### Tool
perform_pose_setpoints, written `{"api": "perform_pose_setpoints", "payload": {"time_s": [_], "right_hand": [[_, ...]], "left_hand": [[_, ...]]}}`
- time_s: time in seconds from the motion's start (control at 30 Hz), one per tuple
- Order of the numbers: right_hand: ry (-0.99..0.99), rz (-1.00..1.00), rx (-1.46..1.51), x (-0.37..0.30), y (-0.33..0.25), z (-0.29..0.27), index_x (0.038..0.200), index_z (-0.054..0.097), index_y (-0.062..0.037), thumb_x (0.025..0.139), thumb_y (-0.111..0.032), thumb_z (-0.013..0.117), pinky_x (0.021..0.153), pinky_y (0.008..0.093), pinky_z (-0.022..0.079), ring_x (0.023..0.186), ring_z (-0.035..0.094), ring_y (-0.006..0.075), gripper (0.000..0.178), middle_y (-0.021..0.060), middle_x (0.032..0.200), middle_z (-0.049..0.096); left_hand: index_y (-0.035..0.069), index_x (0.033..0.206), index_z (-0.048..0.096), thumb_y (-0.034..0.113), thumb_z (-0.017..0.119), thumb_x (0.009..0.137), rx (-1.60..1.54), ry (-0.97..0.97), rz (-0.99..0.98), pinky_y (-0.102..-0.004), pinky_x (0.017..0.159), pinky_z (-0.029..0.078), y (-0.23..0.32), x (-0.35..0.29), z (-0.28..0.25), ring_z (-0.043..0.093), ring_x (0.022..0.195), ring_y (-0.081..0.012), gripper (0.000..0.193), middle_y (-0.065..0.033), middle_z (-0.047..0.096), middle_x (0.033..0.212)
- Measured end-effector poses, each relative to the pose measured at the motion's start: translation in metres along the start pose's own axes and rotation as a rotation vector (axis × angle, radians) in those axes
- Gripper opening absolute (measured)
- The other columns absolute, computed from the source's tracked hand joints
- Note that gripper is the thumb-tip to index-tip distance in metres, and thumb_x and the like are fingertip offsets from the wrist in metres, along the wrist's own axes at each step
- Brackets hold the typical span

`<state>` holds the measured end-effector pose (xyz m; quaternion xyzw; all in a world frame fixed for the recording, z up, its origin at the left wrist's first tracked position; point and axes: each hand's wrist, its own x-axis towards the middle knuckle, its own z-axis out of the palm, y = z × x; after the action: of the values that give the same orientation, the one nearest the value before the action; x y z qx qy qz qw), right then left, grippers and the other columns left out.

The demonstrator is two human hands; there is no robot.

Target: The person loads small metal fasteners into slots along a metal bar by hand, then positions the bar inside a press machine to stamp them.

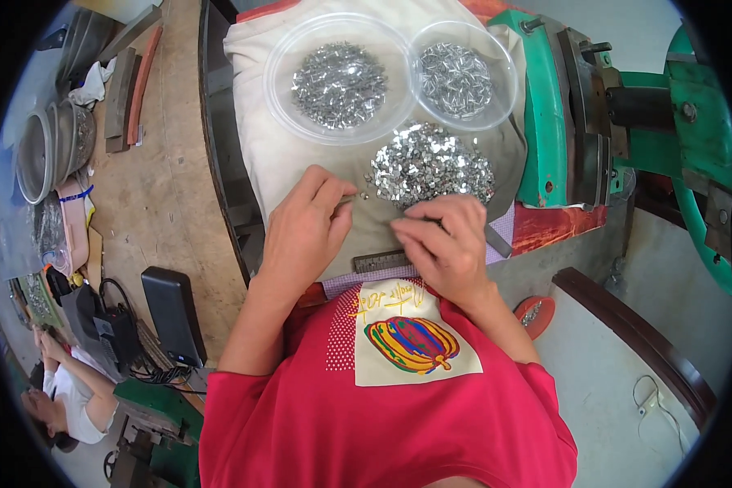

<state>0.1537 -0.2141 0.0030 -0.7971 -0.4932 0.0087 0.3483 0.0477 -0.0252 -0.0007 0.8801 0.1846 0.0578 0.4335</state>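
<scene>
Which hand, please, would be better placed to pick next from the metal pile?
Probably the right grip, at the near edge of the metal pile; the left grip sits left of it.

I see pale cloth (259,167) | on it: big tub (282,102), small tub (504,75), loose heap (433,167) of metal bits

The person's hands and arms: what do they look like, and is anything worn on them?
The left hand and right hand are ungloved, with no watch or ring visible. The forearms are bare below loose, short red sleeves of a T-shirt. No cables run along them.
</scene>
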Motion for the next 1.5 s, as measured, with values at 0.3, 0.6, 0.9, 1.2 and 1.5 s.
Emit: {"api": "perform_pose_setpoints", "payload": {"time_s": [0.3, 0.6, 0.9, 1.2, 1.5], "right_hand": [[-0.100, 0.005, -0.172, 0.029, 0.003, 0.005, 0.092, 0.075, -0.0146, 0.071, -0.011, 0.080, 0.096, 0.0435, 0.036, 0.110, 0.055, 0.0285, 0.021, 0.0026, 0.108, 0.063], [-0.069, 0.008, -0.137, 0.029, -0.001, 0.004, 0.089, 0.074, -0.0129, 0.073, -0.012, 0.079, 0.096, 0.0447, 0.036, 0.110, 0.054, 0.0281, 0.018, 0.0030, 0.108, 0.063], [-0.087, -0.067, -0.108, 0.040, -0.002, 0.025, 0.085, 0.073, -0.0137, 0.072, -0.010, 0.078, 0.096, 0.0446, 0.036, 0.111, 0.055, 0.0285, 0.014, 0.0048, 0.109, 0.064], [-0.067, -0.008, -0.080, 0.033, 0.002, 0.021, 0.087, 0.074, -0.0121, 0.075, -0.011, 0.077, 0.097, 0.0448, 0.036, 0.110, 0.054, 0.0290, 0.013, 0.0041, 0.107, 0.063], [-0.161, -0.045, -0.045, 0.043, 0.008, 0.021, 0.087, 0.075, -0.0148, 0.073, -0.011, 0.078, 0.097, 0.0447, 0.035, 0.112, 0.053, 0.0298, 0.015, 0.0033, 0.110, 0.062]], "left_hand": [[0.004, 0.100, 0.065, 0.002, 0.067, 0.083, -0.115, -0.025, -0.064, -0.0393, 0.067, 0.051, -0.004, 0.001, -0.002, 0.066, 0.075, -0.0280, 0.017, -0.0093, 0.058, 0.095], [0.008, 0.093, 0.065, 0.009, 0.073, 0.081, 0.073, 0.047, 0.104, -0.0427, 0.067, 0.051, -0.006, 0.002, 0.009, 0.064, 0.083, -0.0266, 0.015, -0.0053, 0.057, 0.092], [0.004, 0.093, 0.063, 0.006, 0.074, 0.080, 0.035, 0.070, 0.132, -0.0376, 0.066, 0.051, -0.012, -0.009, 0.002, 0.063, 0.076, -0.0274, 0.017, -0.0081, 0.058, 0.091], [0.006, 0.096, 0.065, 0.006, 0.074, 0.080, -0.074, -0.068, 0.103, -0.0331, 0.064, 0.050, -0.020, -0.003, -0.009, 0.061, 0.072, -0.0193, 0.019, -0.0066, 0.059, 0.089], [0.008, 0.091, 0.068, 0.010, 0.072, 0.081, 0.030, -0.067, 0.143, -0.0369, 0.062, 0.048, -0.016, -0.001, -0.009, 0.062, 0.070, -0.0242, 0.011, -0.0055, 0.058, 0.086]]}}
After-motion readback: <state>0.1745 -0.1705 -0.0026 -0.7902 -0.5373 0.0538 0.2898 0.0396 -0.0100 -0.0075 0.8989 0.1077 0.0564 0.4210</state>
